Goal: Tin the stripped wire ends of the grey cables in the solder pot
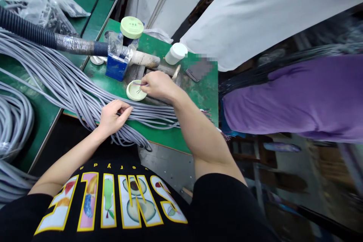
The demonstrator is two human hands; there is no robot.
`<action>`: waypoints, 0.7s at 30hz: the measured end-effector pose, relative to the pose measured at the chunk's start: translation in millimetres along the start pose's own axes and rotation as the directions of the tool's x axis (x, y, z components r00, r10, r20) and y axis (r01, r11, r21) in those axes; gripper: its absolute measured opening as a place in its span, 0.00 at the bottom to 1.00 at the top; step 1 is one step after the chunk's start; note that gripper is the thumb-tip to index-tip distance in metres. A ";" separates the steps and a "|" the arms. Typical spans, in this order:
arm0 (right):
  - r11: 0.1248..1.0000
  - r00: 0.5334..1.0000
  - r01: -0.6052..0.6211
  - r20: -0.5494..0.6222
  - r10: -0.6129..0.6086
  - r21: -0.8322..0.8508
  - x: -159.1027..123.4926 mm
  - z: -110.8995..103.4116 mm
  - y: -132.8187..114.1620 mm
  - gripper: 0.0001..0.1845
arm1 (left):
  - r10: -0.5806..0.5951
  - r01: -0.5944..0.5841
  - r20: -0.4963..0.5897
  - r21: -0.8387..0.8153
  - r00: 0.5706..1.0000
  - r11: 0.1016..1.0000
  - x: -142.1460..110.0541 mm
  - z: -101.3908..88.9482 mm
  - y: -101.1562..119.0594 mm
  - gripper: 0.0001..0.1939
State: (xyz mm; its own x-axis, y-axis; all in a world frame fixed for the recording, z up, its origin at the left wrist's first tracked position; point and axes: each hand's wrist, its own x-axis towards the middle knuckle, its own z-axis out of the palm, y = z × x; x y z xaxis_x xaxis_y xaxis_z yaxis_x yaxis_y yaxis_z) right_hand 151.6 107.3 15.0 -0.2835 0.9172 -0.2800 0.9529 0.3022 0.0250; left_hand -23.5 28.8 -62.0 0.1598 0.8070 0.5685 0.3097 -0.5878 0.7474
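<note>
My right hand (159, 85) is closed in a pinch on thin wires (138, 90), their dark tips reaching into a shallow cream-coloured dish (131, 97). The cable these wires belong to is hidden behind the hand. My left hand (113, 116) rests on a thick bundle of grey cables (82, 94), its fingers curled round some of them near the dish. The bundle runs from the left across the green table (166, 141) and passes under my right forearm. Its stripped ends, with thin coloured wires (208, 113), show at the right.
Behind the dish stand a blue box (116, 69), a corrugated hose (76, 44), a jar with a pale green lid (132, 27) and a white container (176, 53). A phone (195, 72) lies at the right. Coiled grey cable (14, 121) is at far left. A person's purple sleeve (295, 98) appears at right.
</note>
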 end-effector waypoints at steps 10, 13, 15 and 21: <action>0.953 0.952 -0.298 -0.096 0.292 -0.060 -3.6 14.5 57.6 0.16 | -0.047 0.047 0.019 -0.009 0.999 0.999 0.7 0.4 0.5 0.09; 0.941 0.941 -0.335 -0.076 0.330 -0.055 3.7 24.7 61.6 0.16 | -0.058 0.058 0.025 -0.008 0.998 0.998 1.1 0.2 1.1 0.09; 0.935 0.936 -0.350 -0.062 0.346 -0.064 7.5 28.7 63.0 0.17 | -0.057 0.057 0.024 -0.012 0.998 0.998 1.3 0.1 1.6 0.10; 0.938 0.937 -0.346 -0.062 0.344 -0.015 14.7 35.6 68.8 0.13 | -0.058 0.058 0.015 -0.012 0.998 0.998 1.4 0.4 2.1 0.09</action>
State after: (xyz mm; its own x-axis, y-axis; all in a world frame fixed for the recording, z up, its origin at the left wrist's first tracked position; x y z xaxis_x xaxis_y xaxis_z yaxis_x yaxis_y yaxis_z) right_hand 216.9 132.3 -21.5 0.0560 0.9793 -0.1945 0.9904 -0.0298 0.1351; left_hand -22.3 28.7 -59.8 0.1558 0.8402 0.5194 0.3068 -0.5410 0.7831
